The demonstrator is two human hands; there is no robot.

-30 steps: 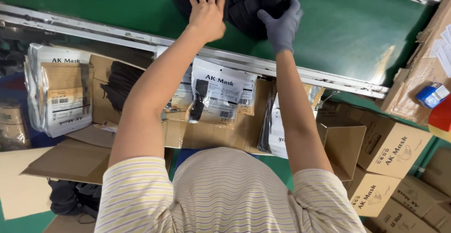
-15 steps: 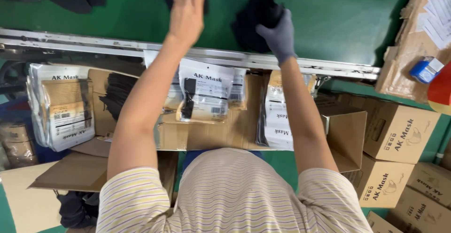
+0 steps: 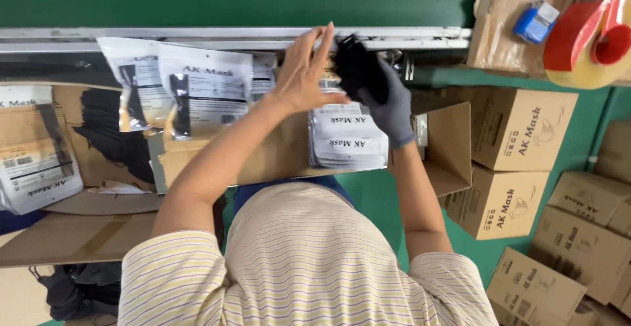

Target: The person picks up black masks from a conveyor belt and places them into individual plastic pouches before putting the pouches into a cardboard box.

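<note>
Both hands have pulled back from the green belt to the metal rail (image 3: 197,35). Gloved right hand (image 3: 389,106) has its fingers clamped on a bundle of black masks (image 3: 358,69) above the open carton (image 3: 453,148). Bare left hand (image 3: 303,69), fingers spread and straight, touches the bundle's side.

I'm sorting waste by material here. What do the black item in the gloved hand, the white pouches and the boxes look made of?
The black item in the gloved right hand looks like soft matte fabric; it bunches limply. The white pouches seem glossy plastic film, reflective and wrinkled. The boxes look like plain brown corrugated cardboard with folded flaps.
</note>
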